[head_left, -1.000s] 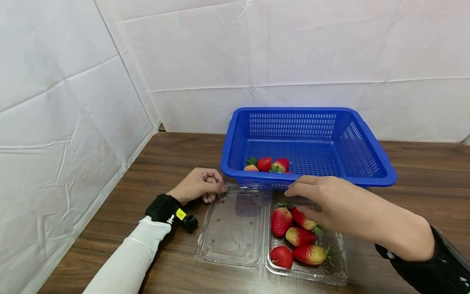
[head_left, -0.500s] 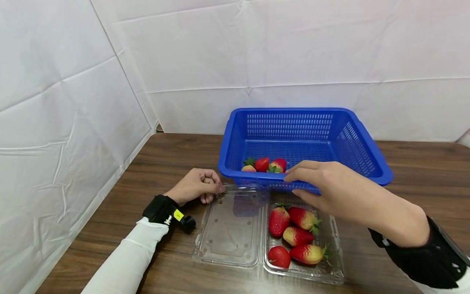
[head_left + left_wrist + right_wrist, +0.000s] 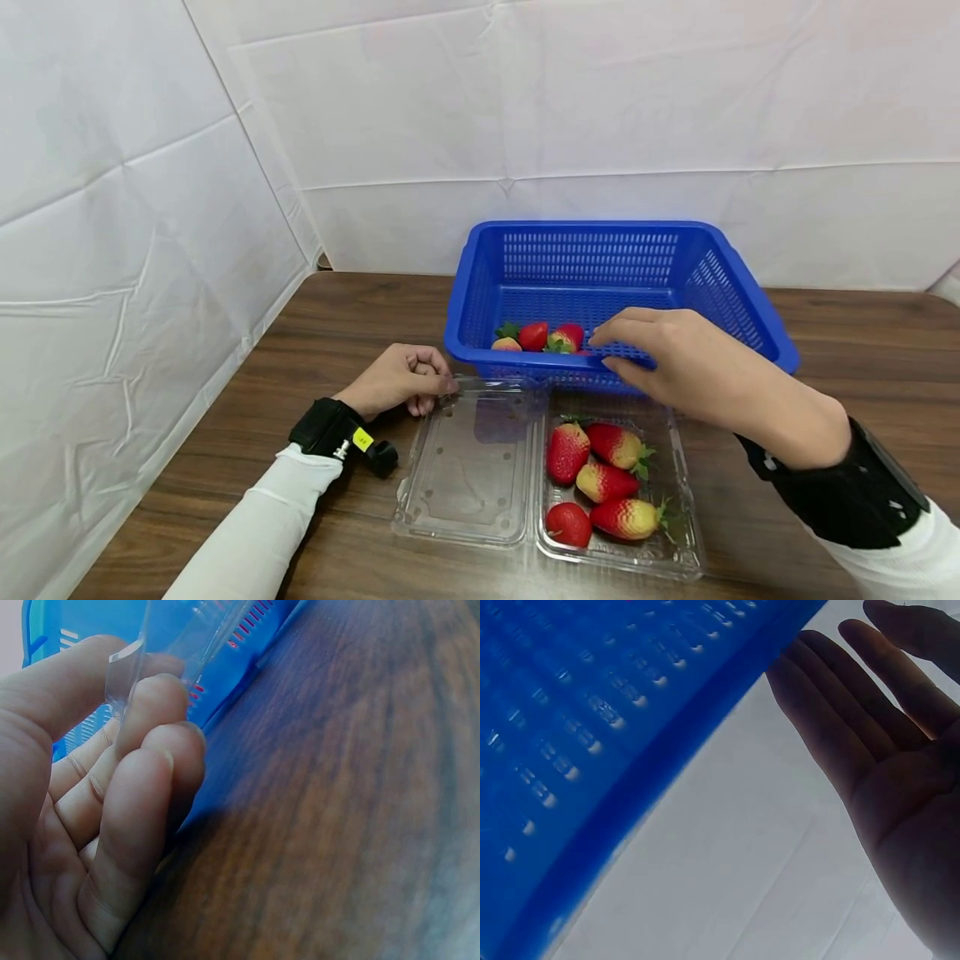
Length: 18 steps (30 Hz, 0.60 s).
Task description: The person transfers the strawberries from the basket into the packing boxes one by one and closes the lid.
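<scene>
My left hand (image 3: pixel 408 379) pinches the far left corner of the clear plastic clamshell's lid (image 3: pixel 472 467) between thumb and curled fingers; the left wrist view shows the lid's edge (image 3: pixel 126 671) in that pinch. The lid lies folded out flat beside the clamshell's tray (image 3: pixel 678 533), which holds several strawberries (image 3: pixel 618 518). Above the near rim of the blue basket (image 3: pixel 622 233) is my right hand (image 3: pixel 675 354), its fingers extended and thumb apart, with nothing held. In the right wrist view the right hand (image 3: pixel 900 742) shows a bare palm. More strawberries (image 3: pixel 533 336) sit in the basket's near left corner.
All of it stands on a brown wood-grain table (image 3: pixel 352 308). White cloth (image 3: pixel 390 100) hangs behind the table and along its left side. The basket stands right behind the clamshell, its near wall close to the tray's far edge.
My right hand has lifted from over the clamshell's tray and moved back to the basket's near rim, uncovering the strawberries in the tray. The left hand still pinches the lid's corner.
</scene>
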Available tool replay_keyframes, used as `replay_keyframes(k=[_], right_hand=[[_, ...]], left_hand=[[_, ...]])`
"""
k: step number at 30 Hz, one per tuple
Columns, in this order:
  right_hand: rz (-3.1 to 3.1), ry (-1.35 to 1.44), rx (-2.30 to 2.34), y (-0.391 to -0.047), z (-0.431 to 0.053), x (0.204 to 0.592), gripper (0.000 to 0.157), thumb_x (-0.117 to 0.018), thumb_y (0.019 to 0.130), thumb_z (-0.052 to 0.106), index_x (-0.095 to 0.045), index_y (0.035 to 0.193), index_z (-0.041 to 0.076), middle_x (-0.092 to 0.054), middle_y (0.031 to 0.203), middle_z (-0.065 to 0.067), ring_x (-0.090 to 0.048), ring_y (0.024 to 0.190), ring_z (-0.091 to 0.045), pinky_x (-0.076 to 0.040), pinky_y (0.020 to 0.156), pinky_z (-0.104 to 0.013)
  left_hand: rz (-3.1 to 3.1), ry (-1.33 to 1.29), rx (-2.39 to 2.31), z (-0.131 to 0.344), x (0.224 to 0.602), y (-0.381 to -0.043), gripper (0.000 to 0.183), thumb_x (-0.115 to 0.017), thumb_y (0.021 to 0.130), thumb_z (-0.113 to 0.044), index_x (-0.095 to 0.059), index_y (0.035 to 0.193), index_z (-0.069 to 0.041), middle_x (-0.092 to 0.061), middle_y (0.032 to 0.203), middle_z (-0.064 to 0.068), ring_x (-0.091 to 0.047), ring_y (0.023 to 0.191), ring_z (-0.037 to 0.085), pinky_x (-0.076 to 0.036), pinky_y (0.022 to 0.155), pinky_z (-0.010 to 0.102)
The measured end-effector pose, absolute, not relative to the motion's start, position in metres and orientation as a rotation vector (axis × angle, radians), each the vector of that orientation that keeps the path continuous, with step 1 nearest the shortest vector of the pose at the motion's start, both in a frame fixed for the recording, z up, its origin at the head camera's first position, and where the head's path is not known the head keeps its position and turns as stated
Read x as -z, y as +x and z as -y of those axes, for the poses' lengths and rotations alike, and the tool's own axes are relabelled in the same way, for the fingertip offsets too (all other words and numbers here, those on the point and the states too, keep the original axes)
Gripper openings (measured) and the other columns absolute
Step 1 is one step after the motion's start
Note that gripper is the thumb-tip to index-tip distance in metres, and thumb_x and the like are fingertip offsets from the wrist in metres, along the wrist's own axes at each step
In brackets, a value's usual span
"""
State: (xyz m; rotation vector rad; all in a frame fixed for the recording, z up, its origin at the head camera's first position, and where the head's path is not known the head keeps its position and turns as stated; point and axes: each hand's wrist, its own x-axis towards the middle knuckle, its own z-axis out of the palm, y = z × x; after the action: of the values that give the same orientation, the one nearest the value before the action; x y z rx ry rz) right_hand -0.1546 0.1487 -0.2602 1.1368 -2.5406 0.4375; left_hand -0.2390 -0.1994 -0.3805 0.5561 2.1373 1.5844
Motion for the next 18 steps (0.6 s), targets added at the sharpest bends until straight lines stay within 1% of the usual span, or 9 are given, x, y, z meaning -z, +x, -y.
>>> replay_keyframes(k=[3,9,18], right_hand=[[2.569,1.115,-0.432,-0.157,-0.15,0.261,0.027,-0.077,0.079,0.003,-0.07,0.105,0.01,-0.071,0.101,-0.004,-0.065,0.084,-0.013,-0.06,0.067,-0.034],[2.606,1.078,-0.434,-0.16,-0.152,0.264,0.025,-0.075,0.081,0.003,-0.07,0.104,0.009,-0.071,0.102,-0.006,-0.065,0.081,-0.013,-0.06,0.066,-0.035],[2.617,1.041,-0.439,-0.166,-0.155,0.268,0.024,-0.074,0.082,0.002,-0.07,0.104,0.009,-0.071,0.1,-0.007,-0.065,0.083,-0.015,-0.06,0.068,-0.038]], left_hand=[[-2.137,0.559,-1.587,0.2,0.38,-0.239,0.023,-0.076,0.083,-0.022,-0.064,0.088,-0.003,-0.063,0.06,0.004,-0.055,0.049,0.016,-0.05,0.043,0.023],[-2.135,0.56,-1.586,0.2,0.38,-0.239,0.023,-0.076,0.083,-0.022,-0.064,0.088,-0.003,-0.063,0.06,0.004,-0.055,0.049,0.016,-0.05,0.043,0.023],[-2.131,0.561,-1.585,0.2,0.38,-0.239,0.023,-0.076,0.082,-0.022,-0.064,0.088,-0.003,-0.063,0.06,0.004,-0.055,0.049,0.016,-0.05,0.043,0.024]])
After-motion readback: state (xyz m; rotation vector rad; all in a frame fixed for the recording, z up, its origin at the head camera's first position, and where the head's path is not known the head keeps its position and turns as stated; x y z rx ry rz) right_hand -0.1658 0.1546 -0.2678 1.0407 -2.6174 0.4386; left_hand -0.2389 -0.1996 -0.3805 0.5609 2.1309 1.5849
